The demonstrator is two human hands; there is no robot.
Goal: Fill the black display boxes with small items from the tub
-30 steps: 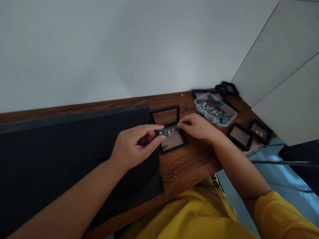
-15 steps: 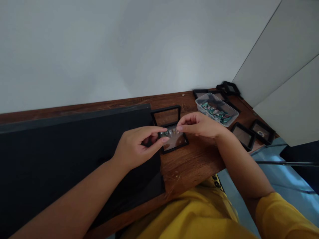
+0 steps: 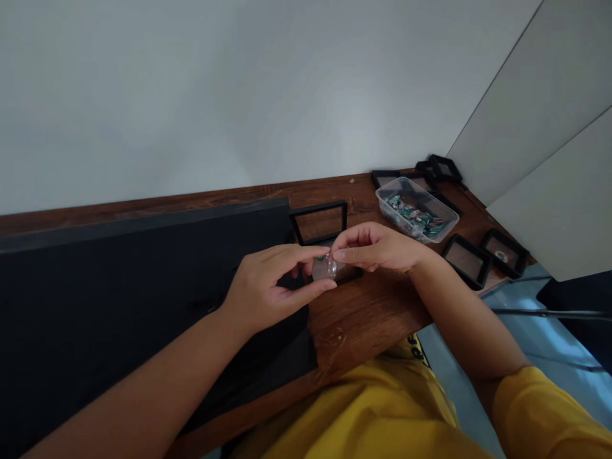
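A small, shiny clear plastic packet (image 3: pixel 333 268) with greenish bits is between my hands, over the lower half of an open black frame (image 3: pixel 318 207). My right hand (image 3: pixel 375 248) pinches the packet's upper end between thumb and forefinger. My left hand (image 3: pixel 272 284) grips it from the left, forefinger at its top edge and thumb near its lower end. The frame's lid with a clear window stands raised behind my fingers. Most of its lower half, with a clear film, is hidden by my hands. The packet's exact contents are too small to make out.
A clear plastic tub (image 3: pixel 415 210) of green and silver packets stands right of my right hand. Black frames (image 3: pixel 466 261) lie beyond it, one frame (image 3: pixel 504 252) with a round item inside. A black mat (image 3: pixel 143 287) covers the left of the wooden table (image 3: pixel 368 319). A white wall rises behind.
My right hand has moved slightly left, closer to my left hand. The packet, stretched sideways between the hands before, now stands more upright. My left thumb and forefinger have spread wider.
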